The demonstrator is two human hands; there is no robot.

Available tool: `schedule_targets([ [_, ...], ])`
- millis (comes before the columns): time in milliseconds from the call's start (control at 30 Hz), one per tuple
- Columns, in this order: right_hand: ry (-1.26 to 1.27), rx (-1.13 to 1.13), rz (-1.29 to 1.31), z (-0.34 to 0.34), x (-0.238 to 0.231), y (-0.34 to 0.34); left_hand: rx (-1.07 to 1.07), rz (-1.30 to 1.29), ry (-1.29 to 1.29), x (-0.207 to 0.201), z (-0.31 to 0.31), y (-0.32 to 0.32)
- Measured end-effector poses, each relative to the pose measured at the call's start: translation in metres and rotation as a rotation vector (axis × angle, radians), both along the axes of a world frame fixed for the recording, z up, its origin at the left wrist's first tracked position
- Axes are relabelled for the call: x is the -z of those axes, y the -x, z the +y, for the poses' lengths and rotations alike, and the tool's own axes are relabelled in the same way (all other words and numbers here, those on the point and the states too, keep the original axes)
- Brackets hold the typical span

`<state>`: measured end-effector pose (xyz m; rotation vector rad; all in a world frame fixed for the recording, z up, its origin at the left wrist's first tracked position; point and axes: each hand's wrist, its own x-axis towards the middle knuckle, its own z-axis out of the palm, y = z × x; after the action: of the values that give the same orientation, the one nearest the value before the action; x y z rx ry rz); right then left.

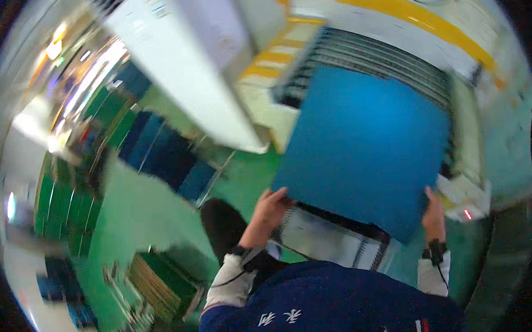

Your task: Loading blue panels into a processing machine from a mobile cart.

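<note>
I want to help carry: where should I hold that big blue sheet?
Probably the blue sheet is best held by both side edges, near its closest corners, from the near end: it's wide and flat, with its far end over the rollers.

Looks smooth, with a soft sheen, across the blue sheet (364,143). Resembles metal, dull and ridged, on the rollers (368,51). Shows as matt cloth on the navy garment (339,303) and pale sleeve (229,283). Appears smooth and hard on the white panel (176,68), slightly glossy on the green floor (126,200).
</note>
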<state>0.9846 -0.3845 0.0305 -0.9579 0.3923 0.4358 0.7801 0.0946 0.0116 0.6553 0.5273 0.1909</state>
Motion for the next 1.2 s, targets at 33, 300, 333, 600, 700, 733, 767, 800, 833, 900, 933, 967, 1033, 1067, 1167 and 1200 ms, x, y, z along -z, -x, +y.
schedule_targets([
  [33,-0.012,-0.048,0.02,-0.005,0.004,0.013,-0.022,0.017,-0.001,-0.011,-0.004,0.0],
  [300,0.178,-0.037,-0.036,-0.001,-0.054,0.108,-0.008,0.013,-0.04,-0.029,0.008,-0.04],
  [333,0.216,-0.025,-0.135,-0.008,-0.047,0.102,0.006,-0.009,-0.039,-0.027,0.014,-0.05],
  [600,-0.175,0.275,-0.192,-0.02,-0.005,0.029,0.08,-0.111,-0.17,-0.028,0.057,-0.147],
  [700,-0.118,0.163,-0.104,-0.002,-0.004,0.008,0.066,-0.106,-0.155,-0.008,0.087,-0.175],
  [733,-0.136,0.233,-0.105,-0.003,0.001,0.001,0.08,-0.104,-0.162,-0.008,0.089,-0.182],
  [767,-0.155,0.304,-0.106,-0.004,0.004,-0.008,0.091,-0.109,-0.173,-0.008,0.09,-0.187],
  [800,-0.179,0.372,-0.105,-0.003,0.006,-0.015,0.099,-0.112,-0.191,-0.009,0.093,-0.191],
  [833,-0.16,0.359,-0.106,-0.004,0.008,-0.017,0.108,-0.116,-0.208,-0.01,0.095,-0.193],
  [900,-0.125,0.331,-0.116,-0.005,0.009,-0.022,0.082,-0.115,-0.201,-0.009,0.097,-0.199],
  [933,-0.124,0.321,-0.101,-0.006,0.009,-0.024,0.068,-0.118,-0.198,-0.008,0.1,-0.202],
  [967,-0.123,0.312,-0.087,-0.007,0.009,-0.023,0.147,-0.095,-0.646,-0.007,0.104,-0.201],
  [1033,-0.092,0.3,-0.073,-0.005,0.002,-0.025,0.255,-0.065,-1.188,0.0,0.11,-0.199],
  [1067,-0.067,0.298,-0.074,-0.003,-0.001,-0.026,0.282,-0.067,-1.289,0.002,0.113,-0.202],
  [1167,-0.033,0.26,-0.096,0.008,-0.013,-0.031,0.259,-0.072,-0.694,-0.006,0.117,-0.214],
  [1200,-0.015,0.268,-0.105,0.001,-0.015,-0.031,0.293,-0.017,-0.573,-0.025,0.1,-0.226],
])
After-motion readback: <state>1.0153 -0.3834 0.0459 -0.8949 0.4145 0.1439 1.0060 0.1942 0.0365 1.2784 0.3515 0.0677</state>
